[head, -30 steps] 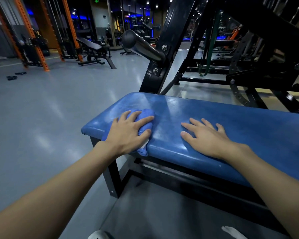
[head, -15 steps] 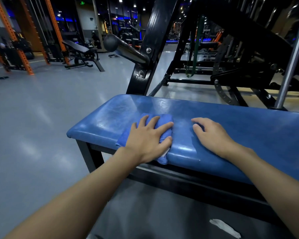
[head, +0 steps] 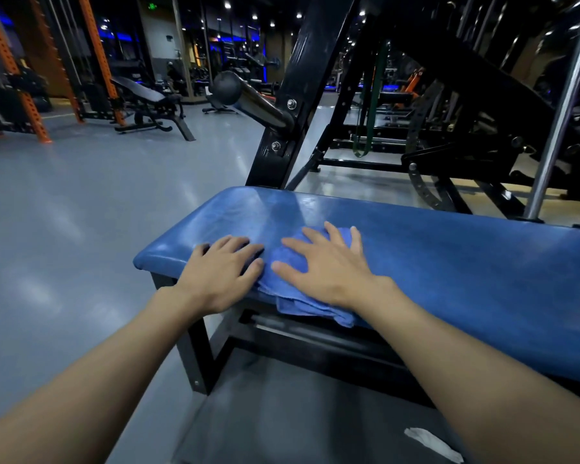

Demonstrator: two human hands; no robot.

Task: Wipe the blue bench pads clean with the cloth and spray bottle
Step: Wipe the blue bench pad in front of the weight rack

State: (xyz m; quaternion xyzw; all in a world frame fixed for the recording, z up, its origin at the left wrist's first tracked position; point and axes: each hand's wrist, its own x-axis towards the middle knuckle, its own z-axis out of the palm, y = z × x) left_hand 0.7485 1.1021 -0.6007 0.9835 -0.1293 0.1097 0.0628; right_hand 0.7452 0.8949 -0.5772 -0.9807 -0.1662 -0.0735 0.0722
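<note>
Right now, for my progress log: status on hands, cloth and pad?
Right hand flat on cloth. Left hand resting on blue pad beside it. Spray bottle not in view. Nothing in the way.

Cloth (head: 298, 304): blue terry, crumpled in loose folds, laid on the near-left part of the blue bench pad (head: 449, 262). It is pressed flat under the spread right-hand fingers (head: 312, 235); its left edge is found just beside the left-hand fingers (head: 235, 244). One fold is draped over the pad's near edge, behind the right-hand fingers. Pad: glossy blue vinyl, level, scuffed pale with sheen beyond both sets of fingers, darker to the right of them.
</note>
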